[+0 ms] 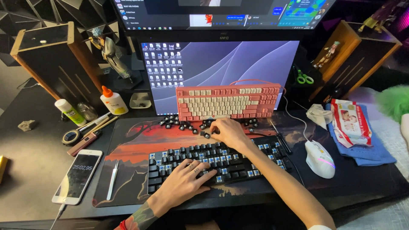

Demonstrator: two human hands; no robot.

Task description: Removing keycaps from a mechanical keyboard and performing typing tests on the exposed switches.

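A black mechanical keyboard [238, 159] lies on a red and black desk mat [136, 145], with some keycaps off and blue switches showing. My left hand [187, 181] rests flat on its lower left keys. My right hand [228, 132] reaches past the keyboard's far edge and pinches a loose black keycap [207, 135]. Several more loose black keycaps [179, 123] lie scattered on the mat. A pink and white keyboard [228, 102] leans upright against the monitor behind them.
A phone [79, 174] and a metal tool [113, 179] lie left of the keyboard; glue bottle [113, 100], tape and pens sit further back. A white mouse [319, 158], wet-wipe pack [351, 121] and blue cloth are right. A thin tool [281, 138] lies by the keyboard's right end.
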